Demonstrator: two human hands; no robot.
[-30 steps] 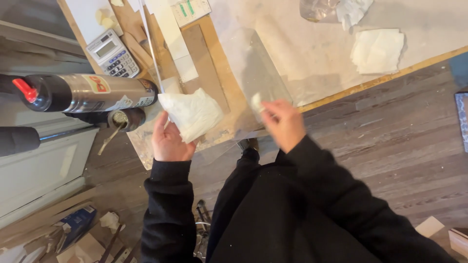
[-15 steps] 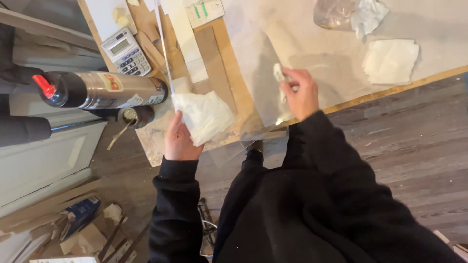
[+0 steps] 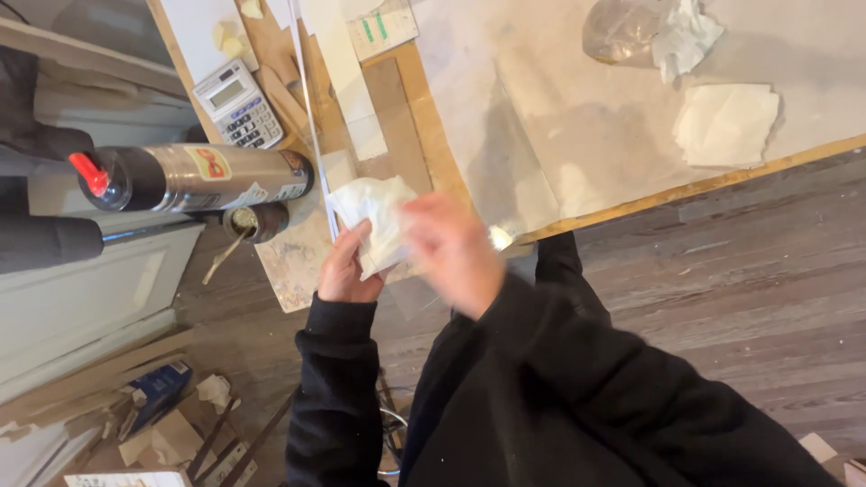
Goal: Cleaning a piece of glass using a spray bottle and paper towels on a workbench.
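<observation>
At the far left a silver spray can [image 3: 194, 178] with a red nozzle lay on its side, its base pointing right toward the workbench. Just beyond it sat a grey calculator [image 3: 239, 104], and under the can's right end stood a small dark jar [image 3: 257, 220] with a stick in it. On the floor, near and to the left, lay a blue box [image 3: 158, 392] among scraps of wood and paper.

Our left hand [image 3: 347, 271] came next, at the near left corner of the wooden board [image 3: 424, 108]. Its fingers were closed on a crumpled white paper towel [image 3: 374, 212]: the towel stood up and to the right from the grip, with the thumb across its lower edge. Most of it spread out above the fingers, over the board's edge.

Just right of the towel was our right hand [image 3: 451, 252], blurred with motion and touching or nearly touching the towel's right side. We could not tell whether its fingers were closed or spread, or whether they held anything.

Farther right stretched a pale sheet [image 3: 577, 117] over the bench. At its far right lay a folded white cloth [image 3: 726, 124], and beyond that a clear plastic bag [image 3: 622, 32] with crumpled paper [image 3: 686, 36] against it.
</observation>
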